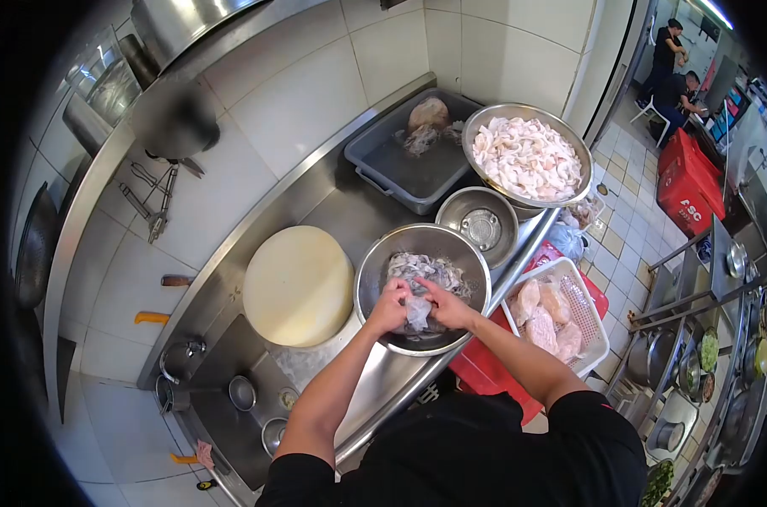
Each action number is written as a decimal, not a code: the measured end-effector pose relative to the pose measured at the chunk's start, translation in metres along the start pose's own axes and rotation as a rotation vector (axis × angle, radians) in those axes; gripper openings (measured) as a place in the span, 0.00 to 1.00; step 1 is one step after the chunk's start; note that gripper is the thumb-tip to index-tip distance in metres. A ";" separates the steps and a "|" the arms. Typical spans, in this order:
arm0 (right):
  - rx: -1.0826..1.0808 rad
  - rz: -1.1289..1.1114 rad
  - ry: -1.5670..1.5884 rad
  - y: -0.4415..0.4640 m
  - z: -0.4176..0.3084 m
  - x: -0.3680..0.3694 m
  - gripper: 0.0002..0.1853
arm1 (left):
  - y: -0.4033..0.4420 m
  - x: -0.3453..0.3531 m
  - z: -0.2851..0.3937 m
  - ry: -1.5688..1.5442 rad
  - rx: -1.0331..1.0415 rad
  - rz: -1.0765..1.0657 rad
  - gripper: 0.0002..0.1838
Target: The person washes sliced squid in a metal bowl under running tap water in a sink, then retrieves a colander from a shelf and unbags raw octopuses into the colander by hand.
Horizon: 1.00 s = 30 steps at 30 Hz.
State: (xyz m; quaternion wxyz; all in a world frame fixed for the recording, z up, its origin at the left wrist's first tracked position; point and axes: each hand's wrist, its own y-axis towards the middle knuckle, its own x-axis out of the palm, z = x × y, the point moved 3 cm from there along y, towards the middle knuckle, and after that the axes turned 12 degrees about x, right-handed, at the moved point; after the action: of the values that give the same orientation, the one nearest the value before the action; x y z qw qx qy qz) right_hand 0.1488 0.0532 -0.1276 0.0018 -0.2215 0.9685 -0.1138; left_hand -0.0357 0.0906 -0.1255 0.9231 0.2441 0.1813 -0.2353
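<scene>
A steel mixing bowl (367, 319) stands on the counter in front of me, holding a heap of grey and whitish, wet-looking pieces (425, 269), perhaps squid or other seafood. Both hands are inside its rim. My left hand (389, 308) pinches a pale, translucent piece (417, 313) from one side. On the other side, my right hand (445, 304) has its fingers closed on the same piece. Whether this is seafood or thin plastic I cannot make out. The fingertips are partly hidden by it.
Left of the bowl lies a thick round cutting board (299, 286). Behind are a grey tub (375, 156), a smaller steel bowl (500, 221) and a large bowl of pale strips (531, 159). A white basket (593, 334) of pinkish meat stands right. Two people (672, 80) are far off.
</scene>
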 end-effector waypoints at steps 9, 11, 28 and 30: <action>-0.218 0.177 -1.061 -0.017 -0.057 0.000 0.49 | 0.008 -0.035 0.055 0.377 0.118 -0.196 0.06; -0.252 0.168 -1.158 -0.016 -0.055 -0.002 0.50 | 0.003 -0.038 0.073 0.470 0.128 -0.211 0.08; 0.001 0.143 -0.260 0.041 -0.052 -0.007 0.47 | -0.021 -0.079 -0.016 0.251 -0.238 0.352 0.03; -0.127 0.091 -0.134 0.043 -0.049 -0.012 0.47 | -0.016 -0.079 -0.030 0.130 -0.406 0.415 0.05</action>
State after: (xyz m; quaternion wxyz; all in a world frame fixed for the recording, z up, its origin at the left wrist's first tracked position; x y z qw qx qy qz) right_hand 0.1384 0.1065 -0.0898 0.0577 -0.1839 0.9806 -0.0369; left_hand -0.1159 0.1218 -0.1199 0.9679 0.1011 0.2297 0.0155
